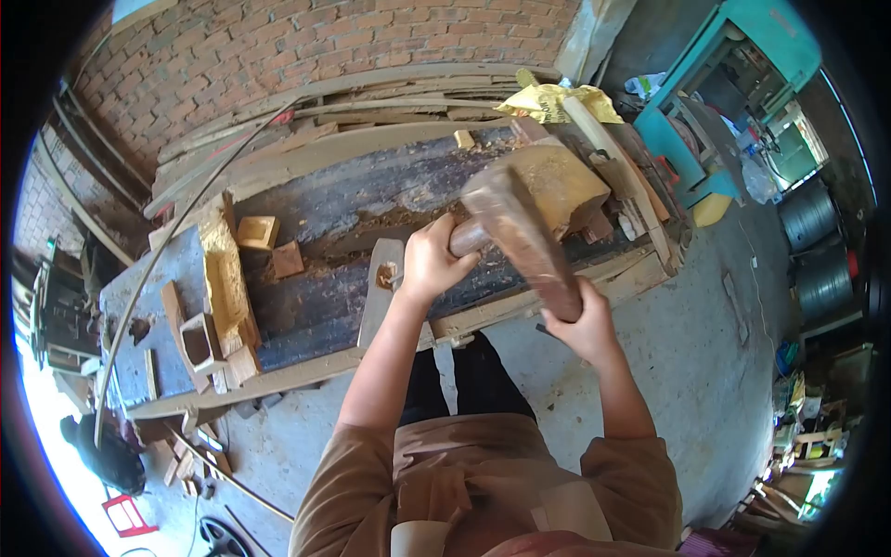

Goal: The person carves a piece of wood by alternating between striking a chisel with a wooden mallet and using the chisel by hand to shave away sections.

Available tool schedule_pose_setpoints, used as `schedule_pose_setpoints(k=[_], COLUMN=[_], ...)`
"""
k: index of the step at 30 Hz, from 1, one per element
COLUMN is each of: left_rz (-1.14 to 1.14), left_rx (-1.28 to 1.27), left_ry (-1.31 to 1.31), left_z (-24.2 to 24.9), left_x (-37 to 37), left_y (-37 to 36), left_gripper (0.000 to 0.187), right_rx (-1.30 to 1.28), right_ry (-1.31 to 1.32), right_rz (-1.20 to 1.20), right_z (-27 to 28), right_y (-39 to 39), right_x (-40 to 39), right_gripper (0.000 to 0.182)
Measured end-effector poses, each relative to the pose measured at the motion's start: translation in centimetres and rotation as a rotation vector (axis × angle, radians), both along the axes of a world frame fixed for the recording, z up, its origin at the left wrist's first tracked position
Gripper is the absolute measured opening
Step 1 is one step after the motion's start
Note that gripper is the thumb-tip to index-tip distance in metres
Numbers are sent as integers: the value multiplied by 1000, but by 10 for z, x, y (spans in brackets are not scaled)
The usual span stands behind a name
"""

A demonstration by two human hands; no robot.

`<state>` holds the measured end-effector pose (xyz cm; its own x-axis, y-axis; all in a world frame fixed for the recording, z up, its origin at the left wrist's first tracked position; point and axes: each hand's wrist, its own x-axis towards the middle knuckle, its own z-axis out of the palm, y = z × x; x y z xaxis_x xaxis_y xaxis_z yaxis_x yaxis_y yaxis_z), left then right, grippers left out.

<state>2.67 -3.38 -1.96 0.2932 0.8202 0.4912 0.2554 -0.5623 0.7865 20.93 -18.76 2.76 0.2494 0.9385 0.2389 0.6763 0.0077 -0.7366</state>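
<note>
My left hand [432,261] is wrapped round the thick wooden handle of a chisel [468,239]. Its thin shank shows beyond the fist, beside a hole in a flat wooden piece [374,311] at the bench's near edge. A heavy, slightly blurred wooden mallet [527,237] is gripped low down by my right hand [587,325]; its broad end is raised and overlaps the chisel handle in this view. Behind the mallet, a large rounded wood block [560,181] lies on the bench.
The dark, worn workbench [306,311] carries a hollowed yellowish timber [225,278], small wood blocks [258,232] and shavings. A long thin rod [190,200] crosses its left side. Planks [371,107] lie along the brick wall. A teal machine [673,153] stands at the right.
</note>
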Motion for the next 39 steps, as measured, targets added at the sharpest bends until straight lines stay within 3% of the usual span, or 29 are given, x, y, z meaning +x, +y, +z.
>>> schedule_pose_setpoints(k=[3, 4, 5, 8, 11, 13, 17, 19, 20, 24, 27, 28, 31, 33, 35, 37, 38, 39], left_rz=[-39, -34, -31, -36, -81, -151, -177, -224, -255, -286, -254, -236, -270, -204, -202, -195, -135, -75], left_rx=[52, 73, 96, 114, 211, 254, 236, 142, 133, 93, 87, 81, -72, -145, -268, -220, -200, -179], left_ry=[39, 53, 68, 94, 89, 139, 227, 274, 274, 281, 236, 193, 11, -3, -111, -175, -167, -160], left_z=[3, 0, -1, -5, -10, -9, -2, 4, 6, 9, 5, 4, 10, 15, 16, 0, -2, -4], left_x=[2, 4, 7, 10, 9, 7, 0, -4, -5, -10, -11, -12, -19, -27, -31, -32, -36, -41], left_y=[-2, -4, -5, -11, -20, -23, -26, -29, -30, -35, -34, -34, -31, -30, -27, -23, -22, -22], left_gripper=[30, 30, 30, 31, 30, 31, 35, 40, 41, 42, 41, 40, 39, 41, 41, 41, 43, 45], right_rx=[178, 160, 183, 281, 199, 110, -84, -226, -258, -356, -158, -103, 46, 69, 191, 153, 193, 195], right_ry=[47, 343, 473, 524, 223, -179, -315, -572, -596, -628, -781, -766, -71, 201, 152, 200, 298, 298], right_rz=[-57, -156, -160, -123, -328, -309, -172, -163, -123, -131, -165, -93, 385, 650, 726, 656, 543, 545], right_z=[9, 6, 7, 16, 27, 15, 13, 7, 6, 17, 9, 12, 21, 17, 14, 9, 3, 1], right_y=[-5, -8, -7, 14, 48, 76, 113, 121, 126, 137, 133, 130, 108, 99, 101, 107, 111, 115], right_x=[6, 8, 11, 27, 49, 86, 95, 93, 96, 86, 77, 67, 12, -23, -55, -79, -88, -93], right_gripper=[42, 35, 30, 28, 34, 37, 43, 54, 64, 71, 73, 73, 73, 72, 59, 42, 23, 23])
